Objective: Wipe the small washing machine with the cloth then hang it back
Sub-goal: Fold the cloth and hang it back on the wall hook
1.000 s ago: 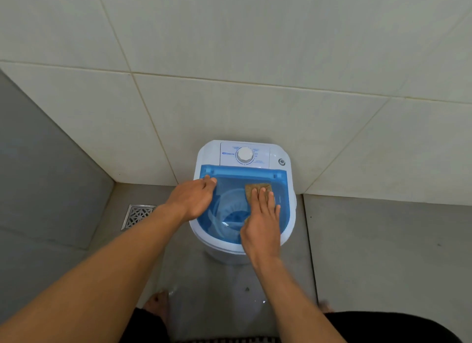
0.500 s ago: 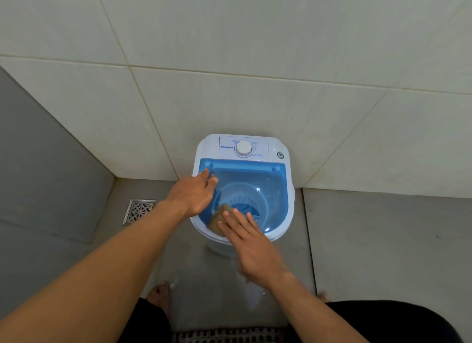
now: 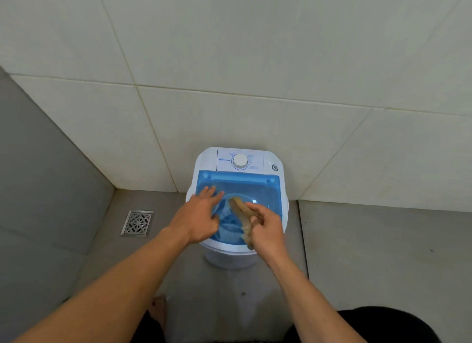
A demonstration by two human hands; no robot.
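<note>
On the small white washing machine, the right hand pinches a crumpled tan cloth; at nine o'clock, the left hand rests with fingers spread on the translucent blue lid.

Grey tiled floor, as I stood on it. The small washing machine stood upright on the floor against the pale tiled wall. A square metal drain grate sat flush in the floor to its left, well apart. My bare foot rested near the machine's base.
</note>
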